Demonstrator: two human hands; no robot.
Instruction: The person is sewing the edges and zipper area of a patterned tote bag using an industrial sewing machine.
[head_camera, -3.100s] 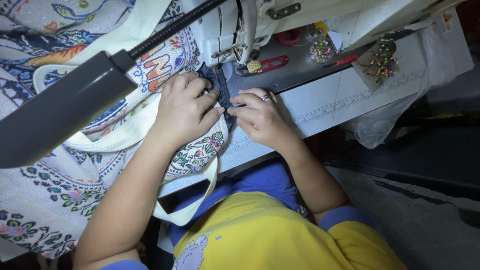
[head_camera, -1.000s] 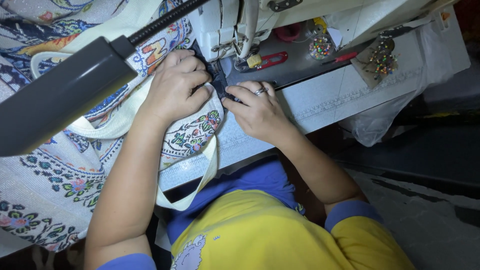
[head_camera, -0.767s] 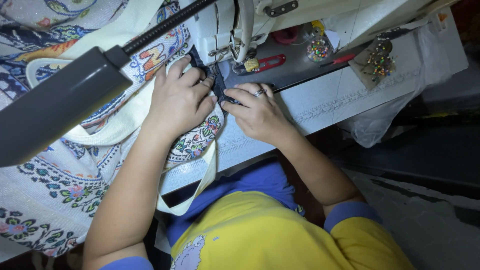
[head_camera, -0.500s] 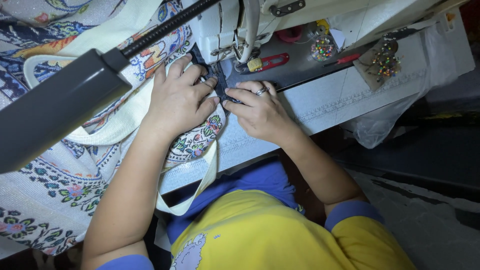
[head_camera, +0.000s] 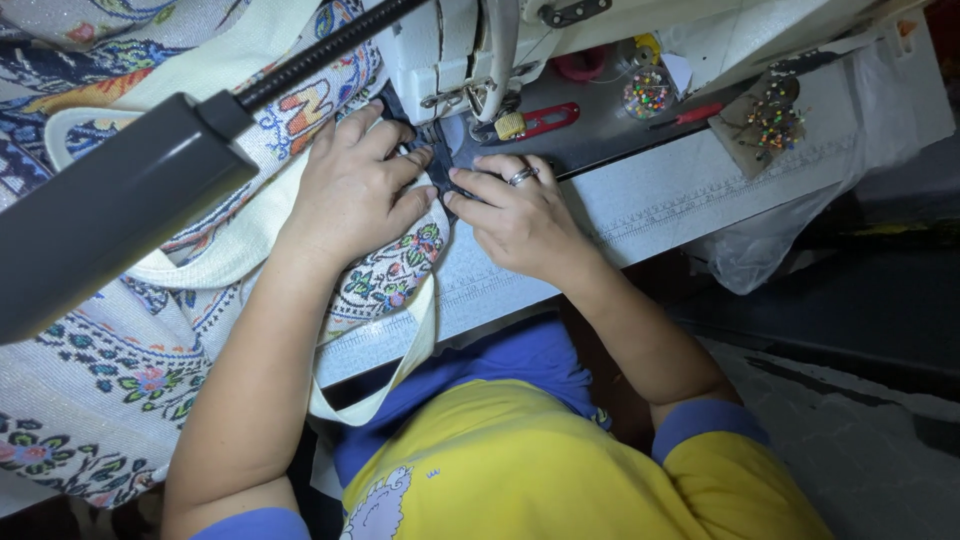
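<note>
The left hand (head_camera: 355, 195) is lying flat on the patterned fabric (head_camera: 385, 280), its fingers (head_camera: 395, 165) spread and pressing down rather than closing around anything. The right hand (head_camera: 515, 215) is resting just beside it, a ring on one finger, its fingertips (head_camera: 462, 195) pinching and pressing a dark strip of cloth (head_camera: 437, 175) that is sitting between the two hands. The fabric is showing a cream ground printed with blue borders, green leaves and pink flowers; it is spreading away from under the left palm, across the tabletop (head_camera: 560, 260) and over its near edge. A cream strap (head_camera: 400, 370) is looping down below the left wrist. Just beyond the fingertips the sewing machine (head_camera: 450, 50) is standing, the dark strip running in under it. Further out past the right fingers, a pincushion (head_camera: 770, 125) stuck with coloured pins is lying.
</note>
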